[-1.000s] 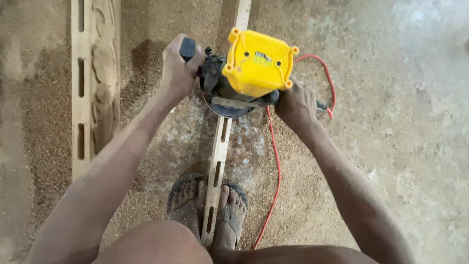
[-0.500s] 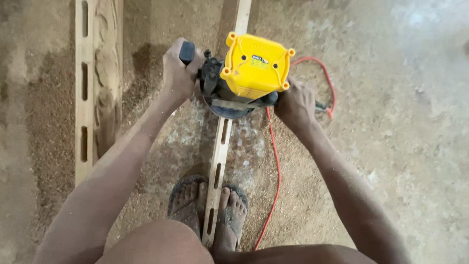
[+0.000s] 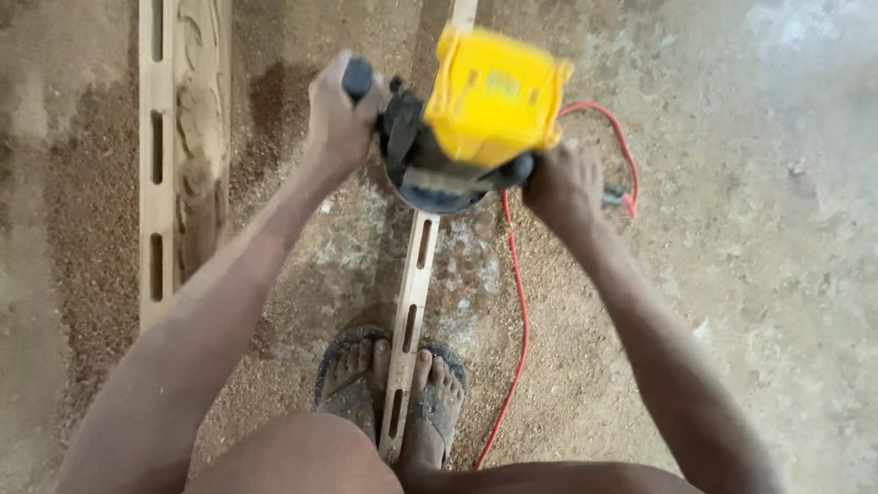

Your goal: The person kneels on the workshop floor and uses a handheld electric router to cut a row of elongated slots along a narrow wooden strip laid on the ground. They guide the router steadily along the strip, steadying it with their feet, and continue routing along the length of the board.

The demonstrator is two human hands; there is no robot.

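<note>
Roughly centre-top: yellow router (image 3: 489, 105), motor cap up toward camera, black round base down on wooden strip (image 3: 412, 302). Handle axis across frame, left to right, square to strip. Slightly blurred.

Left hand (image 3: 337, 119) fully closed round black left handle (image 3: 358, 79), knuckles up. Right hand (image 3: 562, 183) closed on opposite handle, mostly hidden by hand and yellow housing; fingers curled, nothing else held.

Strip long axis near vertical in frame, running from between feet up under router base and out past top edge; leaning slightly right toward top. Row of elongated slots cut along its length, in line with long axis. Lying flat on floor.

Feet in dark sandals (image 3: 352, 375), one each side of strip's near end, toes touching or just beside its edges; cannot tell whether pinning it.

Red power cord (image 3: 517, 302) curving from right of router, past right hand, down floor beside right foot.

Second carved board (image 3: 183, 155) at left, well apart, parallel to strip, same slots plus relief carving along right half.

Concrete floor (image 3: 759, 274) with sawdust (image 3: 82, 238) heavy at left and round strip. No containers in view.
</note>
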